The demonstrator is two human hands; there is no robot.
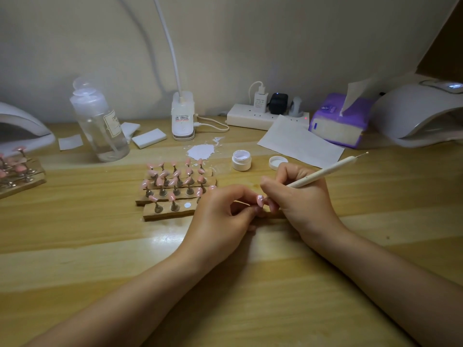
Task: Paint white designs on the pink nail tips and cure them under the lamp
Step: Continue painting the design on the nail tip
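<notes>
Head view. Left hand pinches a pink tip on its small stand, fingers curled in around the stand below the tip; the stand itself is mostly hidden by the fingers. Right hand grips the pen like a pencil, its working end down at the tip, which already carries a white spot. The hands are touching, both low over the worktop.

Racks of other pink tips stand just left of the left hand; one socket in the front rack is bare. Open jar of white gel and its lid sit just behind the hands. A lamp is at far right, another at far left.

Handling, judged: the tip is very light, thin, glossy and likely slick, and wet gel smears at a touch. Best held by the stand only, never the painted face. The pen is light and stiff; a grip near the working end, with hands braced together, should steady the stroke. The racks look light too, so a knock could upset them.
</notes>
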